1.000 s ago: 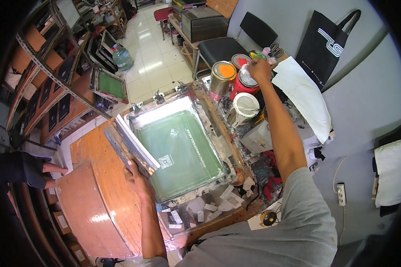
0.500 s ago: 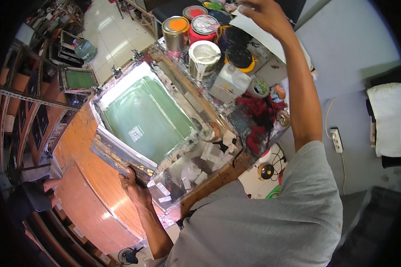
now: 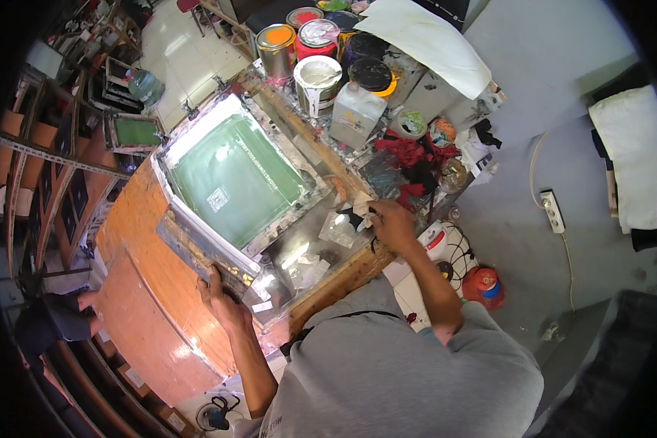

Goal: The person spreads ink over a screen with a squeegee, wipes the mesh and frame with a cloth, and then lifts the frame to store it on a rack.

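Note:
A screen-printing frame (image 3: 235, 182) with green mesh lies on the bench, a pale printed square and a line of lettering showing in the mesh. My left hand (image 3: 223, 301) is at its near-left wooden edge, thumb and fingers closed around the bar. My right hand (image 3: 396, 228) is low over the near-right bench corner, fingers curled at a tan piece (image 3: 361, 206). What lies between those fingertips is hidden. Beside that hand, several small clear and whitish pieces (image 3: 337, 231) lie on the bench's transparent cover.
Paint cans, one with orange paint (image 3: 277, 36), a white bucket (image 3: 317, 82) and a grey-white jug (image 3: 358, 115) crowd the far bench. Red rags (image 3: 409, 155) lie right of the jug. A white sheet (image 3: 427, 40) rests behind. Another person (image 3: 51, 325) is at the lower left.
My right hand has come down from the white sheet at the far side to the tan piece on the near bench corner. My left hand stays at the frame's edge. The view has shifted slightly.

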The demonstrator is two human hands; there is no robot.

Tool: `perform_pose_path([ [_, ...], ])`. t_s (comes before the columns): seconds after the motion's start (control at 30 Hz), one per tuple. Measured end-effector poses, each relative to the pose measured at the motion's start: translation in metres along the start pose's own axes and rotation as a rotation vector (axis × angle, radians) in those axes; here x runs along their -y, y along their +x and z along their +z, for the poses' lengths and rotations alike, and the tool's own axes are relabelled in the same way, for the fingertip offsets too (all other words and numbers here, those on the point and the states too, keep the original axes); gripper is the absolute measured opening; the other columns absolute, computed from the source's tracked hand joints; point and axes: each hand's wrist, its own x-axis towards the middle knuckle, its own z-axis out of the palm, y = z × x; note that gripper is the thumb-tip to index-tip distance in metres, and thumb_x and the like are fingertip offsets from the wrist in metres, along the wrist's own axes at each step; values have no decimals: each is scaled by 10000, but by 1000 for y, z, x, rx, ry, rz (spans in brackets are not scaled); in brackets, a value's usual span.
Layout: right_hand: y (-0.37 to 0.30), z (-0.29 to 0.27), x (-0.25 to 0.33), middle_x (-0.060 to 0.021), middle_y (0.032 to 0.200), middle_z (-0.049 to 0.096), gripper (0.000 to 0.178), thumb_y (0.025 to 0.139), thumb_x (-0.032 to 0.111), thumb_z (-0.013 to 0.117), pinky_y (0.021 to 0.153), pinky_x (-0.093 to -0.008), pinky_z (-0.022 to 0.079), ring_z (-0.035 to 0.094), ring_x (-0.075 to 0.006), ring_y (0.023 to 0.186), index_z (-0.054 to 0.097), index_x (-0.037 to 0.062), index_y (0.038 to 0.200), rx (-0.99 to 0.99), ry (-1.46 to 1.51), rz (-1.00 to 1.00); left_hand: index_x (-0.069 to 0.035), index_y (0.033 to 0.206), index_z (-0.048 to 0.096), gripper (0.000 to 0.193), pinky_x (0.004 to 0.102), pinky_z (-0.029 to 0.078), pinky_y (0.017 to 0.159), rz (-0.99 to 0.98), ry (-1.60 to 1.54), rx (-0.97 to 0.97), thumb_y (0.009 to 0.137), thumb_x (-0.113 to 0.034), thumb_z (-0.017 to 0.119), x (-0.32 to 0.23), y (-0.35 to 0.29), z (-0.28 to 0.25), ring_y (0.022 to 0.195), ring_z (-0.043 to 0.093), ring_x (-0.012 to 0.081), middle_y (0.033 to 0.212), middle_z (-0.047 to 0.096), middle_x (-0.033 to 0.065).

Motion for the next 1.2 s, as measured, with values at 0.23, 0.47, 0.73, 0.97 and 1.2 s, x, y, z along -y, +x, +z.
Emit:
perform_pose_path([
  [0.23,61,-42,-49,-189,1073,684,322,824,25,655,851,-437,520,647,-389,993,688,45,1143,-466,-77,87,17,1301,504,364,338,503,926,6,4,-77,1006,-181,585,0,-21,-3,1069,610,193,1220,615,119],
  [0.47,104,-9,-120,-218,1012,687,207,843,70,684,798,-441,536,669,-398,923,718,49,1046,-27,-270,184,29,1296,499,354,337,514,912,-4,-5,-56,1011,-167,573,-2,-23,10,1061,615,198,1216,618,128],
  [0.73,130,-75,-54,-180,827,696,158,906,35,629,618,-353,522,653,-206,596,714,34,1040,1,306,196,29,1304,504,388,375,487,970,-4,7,-59,1000,-200,579,6,-28,8,1129,591,231,1238,593,130],
  [0.97,75,-75,-65,-139,933,693,186,802,73,698,769,-410,534,677,-319,849,718,45,985,-121,-63,92,-10,1210,539,289,323,537,849,36,11,-65,1002,-200,601,6,-35,20,994,632,180,1151,639,110],
  [1.2,54,-49,-75,-54,970,643,80,800,90,737,754,-360,506,638,-260,864,704,31,843,-436,-44,-66,-19,1166,562,279,285,519,832,46,100,-45,993,-226,631,16,-37,13,951,628,145,1082,656,87],
])
